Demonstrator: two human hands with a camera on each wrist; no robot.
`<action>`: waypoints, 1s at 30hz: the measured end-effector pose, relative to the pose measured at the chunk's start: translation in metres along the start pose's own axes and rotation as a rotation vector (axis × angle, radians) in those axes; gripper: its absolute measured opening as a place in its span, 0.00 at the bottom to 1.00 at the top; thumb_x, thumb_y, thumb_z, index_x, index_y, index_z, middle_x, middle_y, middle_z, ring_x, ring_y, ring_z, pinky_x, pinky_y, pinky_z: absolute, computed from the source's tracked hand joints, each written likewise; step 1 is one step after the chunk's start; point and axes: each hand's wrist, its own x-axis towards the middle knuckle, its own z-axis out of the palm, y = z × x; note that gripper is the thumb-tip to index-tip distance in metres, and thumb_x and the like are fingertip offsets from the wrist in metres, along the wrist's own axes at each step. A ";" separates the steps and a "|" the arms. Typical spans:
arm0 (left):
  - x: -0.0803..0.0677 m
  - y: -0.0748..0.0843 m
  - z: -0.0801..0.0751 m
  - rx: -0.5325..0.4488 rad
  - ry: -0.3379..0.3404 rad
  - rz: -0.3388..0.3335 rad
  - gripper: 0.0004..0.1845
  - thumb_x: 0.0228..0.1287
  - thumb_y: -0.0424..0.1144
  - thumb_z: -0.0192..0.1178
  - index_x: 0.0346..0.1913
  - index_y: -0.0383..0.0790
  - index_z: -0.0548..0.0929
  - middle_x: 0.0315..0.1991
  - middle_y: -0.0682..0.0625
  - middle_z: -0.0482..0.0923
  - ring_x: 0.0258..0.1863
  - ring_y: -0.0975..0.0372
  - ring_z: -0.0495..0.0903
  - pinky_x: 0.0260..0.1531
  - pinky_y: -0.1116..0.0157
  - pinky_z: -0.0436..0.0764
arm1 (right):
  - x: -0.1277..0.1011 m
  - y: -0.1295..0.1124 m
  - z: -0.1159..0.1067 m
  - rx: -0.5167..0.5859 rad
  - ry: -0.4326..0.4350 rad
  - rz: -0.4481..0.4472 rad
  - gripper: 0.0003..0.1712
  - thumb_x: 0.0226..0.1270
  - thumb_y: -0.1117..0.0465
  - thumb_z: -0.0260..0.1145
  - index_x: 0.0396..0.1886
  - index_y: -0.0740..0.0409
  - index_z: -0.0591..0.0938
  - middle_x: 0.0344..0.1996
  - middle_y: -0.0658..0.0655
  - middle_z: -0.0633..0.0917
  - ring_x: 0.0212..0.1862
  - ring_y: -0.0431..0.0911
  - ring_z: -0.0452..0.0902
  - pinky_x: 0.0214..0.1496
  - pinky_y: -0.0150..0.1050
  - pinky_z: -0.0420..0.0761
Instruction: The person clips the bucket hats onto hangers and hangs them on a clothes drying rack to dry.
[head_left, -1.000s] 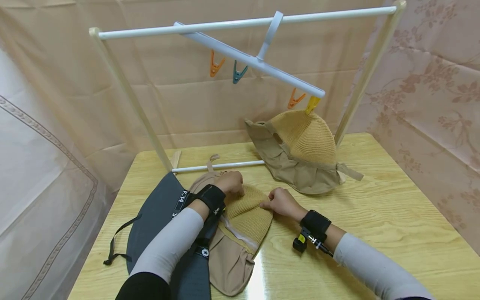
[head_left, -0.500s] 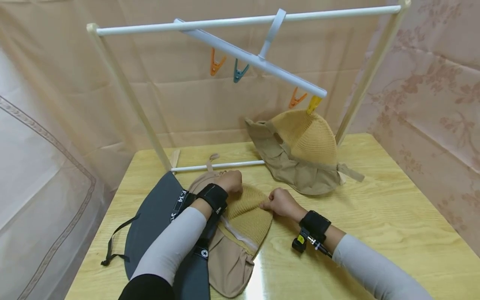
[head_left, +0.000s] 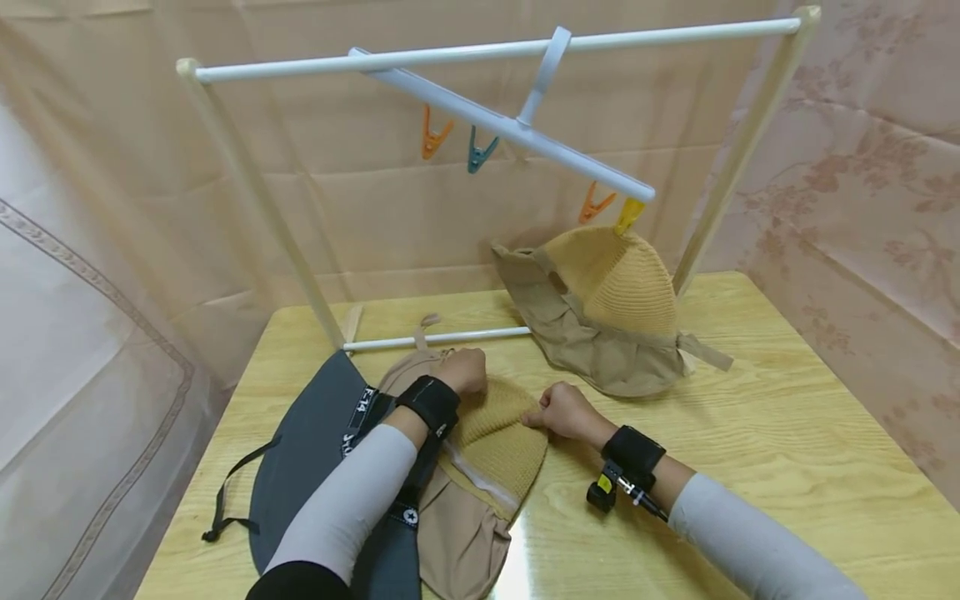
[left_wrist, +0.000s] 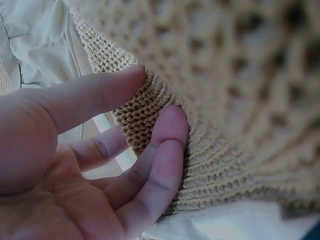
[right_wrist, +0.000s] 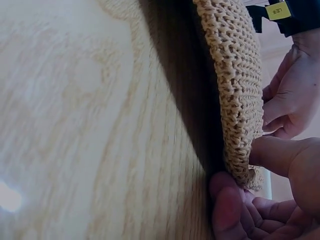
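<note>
Fingertips (left_wrist: pixel 170 125) of the left hand (head_left: pixel 463 372) show in the left wrist view, hidden in the head view. Three hats: near hat (head_left: pixel 498 450), lower centre of the head frame; dark hat (head_left: pixel 300 475), lower left; far hat (head_left: pixel 630 300), right of centre. Four clothespins: two orange (head_left: pixel 430 148), one teal (head_left: pixel 476 162), one yellow (head_left: pixel 628 215). Left fingers pinch the near hat's knit; right hand (head_left: pixel 566 412) pinches its edge.
</note>
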 end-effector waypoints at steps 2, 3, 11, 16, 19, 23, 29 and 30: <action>-0.001 0.000 0.000 -0.006 0.006 0.000 0.09 0.59 0.27 0.60 0.23 0.37 0.77 0.14 0.51 0.62 0.12 0.63 0.57 0.14 0.69 0.58 | 0.001 -0.001 0.000 0.000 0.006 0.016 0.32 0.56 0.56 0.75 0.08 0.49 0.61 0.08 0.43 0.59 0.14 0.36 0.54 0.20 0.29 0.55; -0.001 0.000 0.000 -0.007 0.010 0.000 0.09 0.58 0.27 0.59 0.22 0.37 0.76 0.14 0.51 0.62 0.12 0.63 0.57 0.14 0.69 0.58 | 0.001 -0.001 0.001 0.001 0.009 0.025 0.31 0.55 0.56 0.75 0.08 0.49 0.61 0.08 0.43 0.60 0.14 0.36 0.55 0.19 0.29 0.56; -0.004 0.002 -0.001 0.053 0.038 -0.002 0.04 0.58 0.32 0.66 0.35 0.34 0.83 0.25 0.48 0.75 0.20 0.60 0.68 0.19 0.69 0.65 | 0.000 -0.004 0.001 0.014 0.020 0.060 0.29 0.54 0.57 0.76 0.08 0.49 0.64 0.07 0.43 0.65 0.13 0.36 0.61 0.19 0.28 0.58; -0.004 0.003 -0.001 0.041 0.005 0.005 0.06 0.60 0.33 0.66 0.37 0.34 0.84 0.25 0.49 0.75 0.20 0.61 0.68 0.20 0.69 0.66 | -0.002 -0.004 0.001 0.009 0.008 0.072 0.29 0.55 0.56 0.75 0.08 0.49 0.64 0.07 0.44 0.65 0.12 0.36 0.62 0.18 0.28 0.59; -0.004 0.002 -0.001 0.033 0.005 0.008 0.03 0.61 0.32 0.64 0.34 0.34 0.83 0.23 0.49 0.73 0.19 0.61 0.67 0.19 0.68 0.66 | -0.002 -0.004 0.002 0.004 0.021 0.065 0.28 0.55 0.56 0.75 0.08 0.49 0.65 0.07 0.43 0.66 0.12 0.36 0.64 0.18 0.28 0.60; -0.004 0.002 -0.001 0.038 0.015 0.026 0.05 0.61 0.32 0.63 0.29 0.36 0.80 0.21 0.50 0.71 0.18 0.61 0.66 0.19 0.68 0.64 | -0.002 -0.003 0.002 0.004 0.044 0.059 0.27 0.54 0.57 0.76 0.09 0.50 0.66 0.07 0.44 0.68 0.11 0.36 0.67 0.18 0.28 0.63; -0.002 0.002 0.001 0.033 0.010 0.006 0.03 0.60 0.32 0.65 0.31 0.35 0.81 0.22 0.49 0.71 0.18 0.61 0.66 0.18 0.69 0.64 | -0.002 -0.001 0.002 0.005 0.032 0.049 0.29 0.54 0.56 0.75 0.08 0.48 0.64 0.07 0.43 0.65 0.12 0.36 0.64 0.18 0.28 0.60; -0.001 0.002 0.000 0.033 0.012 0.003 0.03 0.59 0.32 0.65 0.32 0.35 0.82 0.22 0.49 0.71 0.17 0.61 0.66 0.17 0.69 0.64 | -0.002 -0.001 0.002 0.007 0.032 0.044 0.29 0.54 0.56 0.75 0.08 0.48 0.64 0.07 0.43 0.65 0.12 0.36 0.64 0.18 0.28 0.60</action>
